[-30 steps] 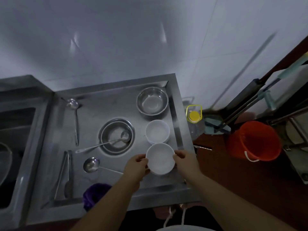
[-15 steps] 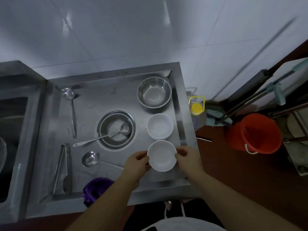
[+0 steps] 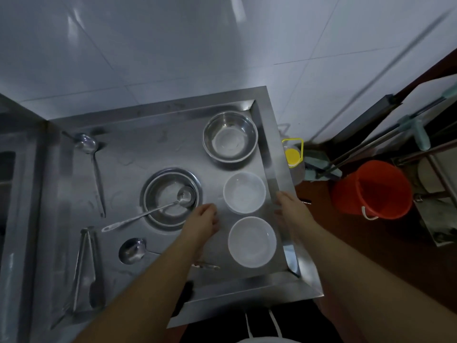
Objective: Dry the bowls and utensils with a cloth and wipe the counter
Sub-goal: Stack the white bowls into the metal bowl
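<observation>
The left hand (image 3: 204, 220) hovers over the counter (image 3: 153, 147) with fingers loosely curled, holding nothing. The right hand (image 3: 291, 210) is at the counter's right rim, fingers relaxed, also empty. Between them stand two empty white bowls: the far bowl (image 3: 244, 193) and the near bowl (image 3: 251, 241). Left of the hand, a steel bowl (image 3: 170, 197) holds a ladle (image 3: 148, 211). A deeper steel basin (image 3: 230, 136) sits empty at the back.

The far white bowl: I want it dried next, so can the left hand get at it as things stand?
Probably yes. The left hand holds nothing and hovers just left of the far white bowl, with only bare counter between them. The ladle and the near white bowl lie off that path.
</observation>
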`<state>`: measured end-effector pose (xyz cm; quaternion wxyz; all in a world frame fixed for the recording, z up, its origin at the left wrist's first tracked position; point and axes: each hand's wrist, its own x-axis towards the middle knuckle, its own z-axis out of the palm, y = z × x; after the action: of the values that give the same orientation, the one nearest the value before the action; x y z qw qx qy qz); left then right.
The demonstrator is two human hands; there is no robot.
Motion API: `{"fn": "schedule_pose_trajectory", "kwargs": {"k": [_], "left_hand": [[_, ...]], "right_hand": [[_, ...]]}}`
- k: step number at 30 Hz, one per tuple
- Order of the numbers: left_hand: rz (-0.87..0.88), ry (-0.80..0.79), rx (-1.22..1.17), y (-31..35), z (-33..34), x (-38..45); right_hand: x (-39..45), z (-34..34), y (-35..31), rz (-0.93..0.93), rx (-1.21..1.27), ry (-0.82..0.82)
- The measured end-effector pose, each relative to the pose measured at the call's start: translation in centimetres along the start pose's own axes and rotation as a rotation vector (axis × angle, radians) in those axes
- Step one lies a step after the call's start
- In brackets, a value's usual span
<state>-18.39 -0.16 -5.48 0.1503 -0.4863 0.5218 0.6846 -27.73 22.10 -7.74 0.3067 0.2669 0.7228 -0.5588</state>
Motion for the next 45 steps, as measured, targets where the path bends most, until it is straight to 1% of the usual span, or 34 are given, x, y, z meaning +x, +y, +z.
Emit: {"fn": "schedule_pose_trajectory", "kwargs": {"k": [4, 7, 10, 13, 15, 19, 25, 29, 34, 39, 42, 45], "left_hand": [[-0.051, -0.065, -0.052, 1.2, 1.7, 1.4], [-0.084, -0.091, -0.143, 1.3, 3.2, 2.1], [-0.125, -0.062, -0.240, 0.9, 4.2, 2.8], [-0.147, -0.035, -0.243, 0.3, 4.5, 3.3], [-0.136, -0.041, -0.249, 0.1, 4.6, 3.5], [-0.111, -0.046, -0.283, -0.2, 4.6, 3.5], [-0.040, -0.055, -0.233, 0.7, 4.2, 2.7], [0.059, -0.032, -0.218, 3.9, 4.0, 2.5], [0.156, -0.031, -0.172, 9.9, 4.5, 4.2], [0.176, 0.015, -0.123, 13.8, 5.4, 8.5], [0.163, 0.032, -0.041, 14.6, 6.0, 11.2], [0.128, 0.048, -0.051, 15.2, 6.4, 13.1]], "right_hand": [[1.8, 1.9, -1.2, 0.082, 0.084, -0.081], [2.8, 2.7, -1.0, 0.113, 0.123, -0.126], [3.3, 2.8, -0.4, 0.169, 0.177, -0.174], [3.4, 2.7, -0.1, 0.200, 0.240, -0.212], [3.4, 2.7, -0.1, 0.189, 0.269, -0.237], [3.4, 2.7, 0.0, 0.169, 0.312, -0.218], [2.6, 2.8, -0.8, 0.122, 0.316, -0.216], [2.8, 3.3, -3.9, 0.036, 0.248, -0.197], [4.9, 4.9, -9.8, -0.083, 0.167, -0.180], [9.1, 7.2, -13.8, -0.102, 0.157, -0.168], [11.2, 8.5, -14.8, -0.105, 0.114, -0.140], [12.5, 9.4, -15.3, -0.082, 0.081, -0.134]]}}
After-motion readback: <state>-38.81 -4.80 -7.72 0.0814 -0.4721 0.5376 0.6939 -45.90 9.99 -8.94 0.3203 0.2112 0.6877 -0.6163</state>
